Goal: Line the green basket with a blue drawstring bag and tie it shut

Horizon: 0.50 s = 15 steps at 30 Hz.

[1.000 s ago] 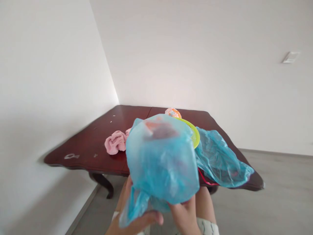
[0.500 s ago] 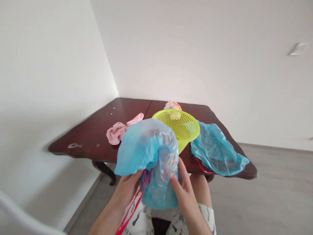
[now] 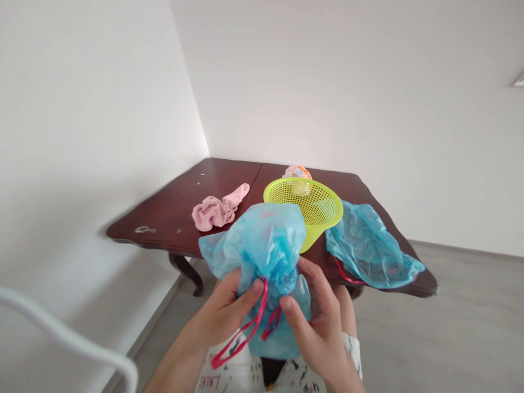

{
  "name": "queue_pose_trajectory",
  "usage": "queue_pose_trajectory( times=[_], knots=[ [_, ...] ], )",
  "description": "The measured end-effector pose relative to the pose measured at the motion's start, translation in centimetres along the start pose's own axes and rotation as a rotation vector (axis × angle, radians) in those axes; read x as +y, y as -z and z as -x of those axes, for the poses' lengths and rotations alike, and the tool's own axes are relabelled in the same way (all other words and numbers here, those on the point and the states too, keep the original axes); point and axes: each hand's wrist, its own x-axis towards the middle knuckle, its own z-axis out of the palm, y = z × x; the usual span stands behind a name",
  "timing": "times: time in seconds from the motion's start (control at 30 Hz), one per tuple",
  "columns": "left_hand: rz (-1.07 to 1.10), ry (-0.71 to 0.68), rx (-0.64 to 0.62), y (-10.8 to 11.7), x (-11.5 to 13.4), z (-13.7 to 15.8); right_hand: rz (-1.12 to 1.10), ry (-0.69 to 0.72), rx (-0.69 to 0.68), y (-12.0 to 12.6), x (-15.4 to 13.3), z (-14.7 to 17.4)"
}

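Above my lap I hold a blue translucent drawstring plastic bag, gathered at its middle with its upper part puffed out. My left hand grips the gathered part from the left, thumb by the red drawstring, which hangs in loops. On the other side my right hand is closed on the bag, thumb in front and fingers behind. Just beyond the bag stands a yellow-green plastic basket with a perforated wall. Whether anything is inside the held bag I cannot tell.
A dark red wooden table stands against the walls. On it lie a pink cloth, a crumpled white-and-orange plastic bag and a second blue bag over the right front edge. A white cable-like tube crosses the lower left.
The bag's middle is now bunched tighter between my hands, its top smaller. My left thumb has come round to the front by the red drawstring. The view has shifted slightly left.
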Motion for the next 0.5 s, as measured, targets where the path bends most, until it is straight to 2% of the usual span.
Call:
queue_pose_trajectory(
  times=[0.1,0.23,0.3,0.37,0.43,0.5],
  knots=[
    [-0.092,-0.032,-0.080,-0.1,0.7,0.3,-0.203,-0.178,0.050,-0.9,0.4,0.1],
    [-0.031,0.030,-0.036,0.2,1.4,0.2,-0.277,-0.297,0.127,-0.5,1.1,-0.2],
    [-0.079,0.019,0.013,0.9,1.9,-0.2,-0.308,-0.362,0.219,0.3,1.5,-0.3],
    [-0.217,-0.032,0.067,2.1,2.5,-0.9,-0.345,-0.437,0.349,0.9,1.9,-0.4],
    [-0.451,-0.088,0.096,3.3,2.9,-1.7,-0.377,-0.506,0.459,1.3,2.0,-0.4],
    [-0.706,-0.152,0.185,4.3,3.1,-2.4,-0.421,-0.552,0.509,1.5,1.7,-0.6]
  ],
)
